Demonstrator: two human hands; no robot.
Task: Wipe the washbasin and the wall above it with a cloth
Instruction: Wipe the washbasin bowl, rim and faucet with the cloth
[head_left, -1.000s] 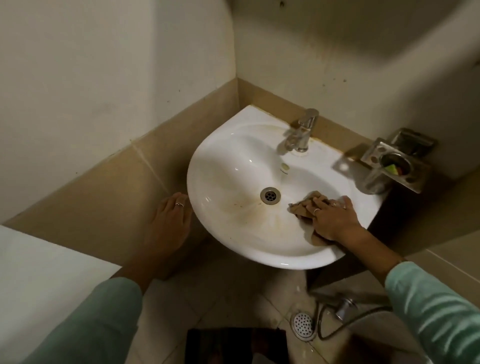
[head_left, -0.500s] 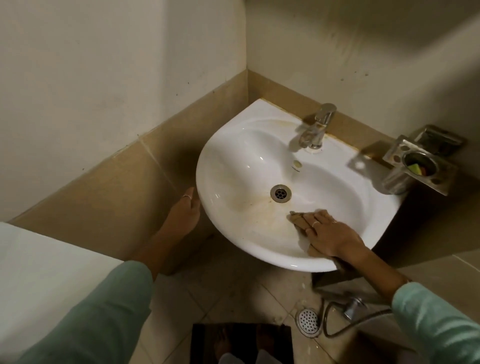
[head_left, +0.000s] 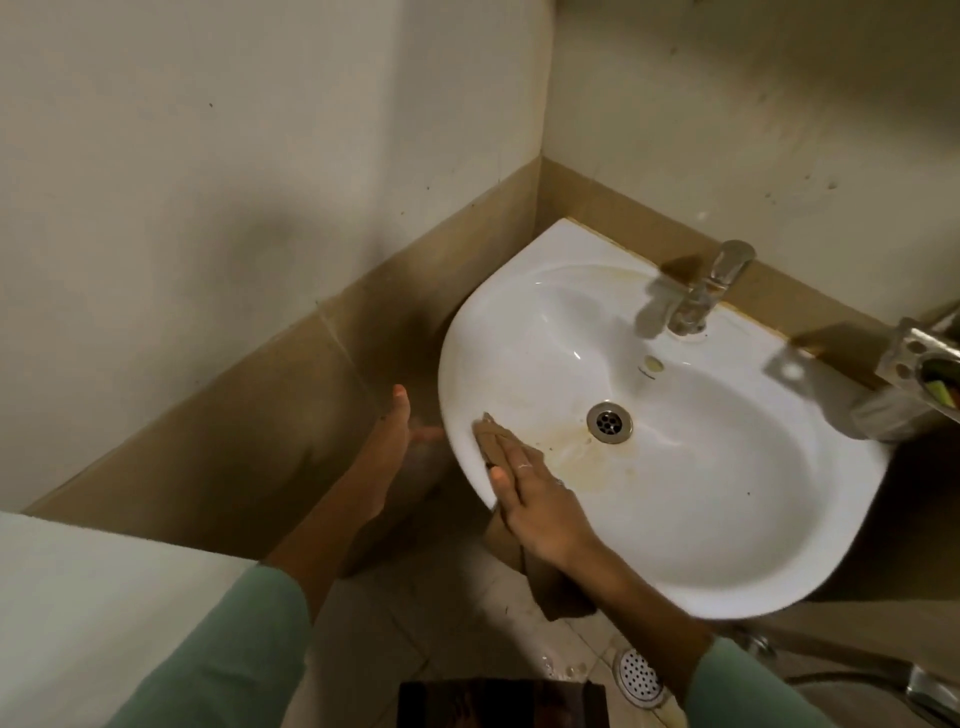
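Your right hand (head_left: 540, 499) lies flat, fingers straight and together, pressing a brown cloth (head_left: 496, 436) against the near-left inner slope of the white washbasin (head_left: 727, 519). The cloth's leading corner shows just beyond your fingertips (head_left: 506, 447), toward the far left; the rest passes under your palm, crosses the rim, and hangs below the basin's near edge. Your left hand (head_left: 395, 431) is open and holds nothing, its fingers spread just left of the basin's outer wall; motion blur leaves it unclear whether they touch. A yellow-brown stain (head_left: 576, 452) runs across the bowl between your right hand and the drain (head_left: 609, 422), which sits right of the cloth. The chrome tap (head_left: 701, 296) stands on the far rim, and a metal holder (head_left: 919, 364) is at the far right. The wall (head_left: 753, 130) above the basin is pale with small dark specks.
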